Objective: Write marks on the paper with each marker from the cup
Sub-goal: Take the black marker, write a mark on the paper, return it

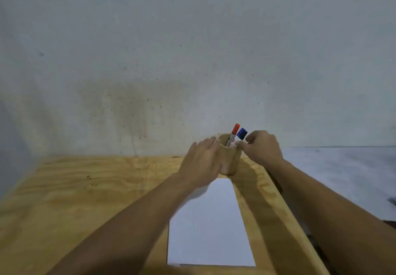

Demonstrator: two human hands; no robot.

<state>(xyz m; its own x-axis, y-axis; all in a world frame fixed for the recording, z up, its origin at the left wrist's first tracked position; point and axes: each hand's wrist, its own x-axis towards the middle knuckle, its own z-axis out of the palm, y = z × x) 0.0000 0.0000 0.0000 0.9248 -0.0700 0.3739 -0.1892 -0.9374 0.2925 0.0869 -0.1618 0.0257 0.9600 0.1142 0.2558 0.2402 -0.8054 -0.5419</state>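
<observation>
**Markers still capped, paper still blank**

The right hand point(262, 146) curls its fingers point(249, 138) at the rim beside the blue-capped marker point(241, 134); whether they already pinch it, I cannot tell. The left hand point(201, 163) wraps loosely around the side of the brown cup point(229, 161), steadying it. A red-capped marker point(235, 130) stands in the cup too. The cup sits at the far edge of the wooden table point(85, 189), touching the top of the white paper point(211, 227). The paper looks unmarked, so judging by this, all the writing remains.
</observation>
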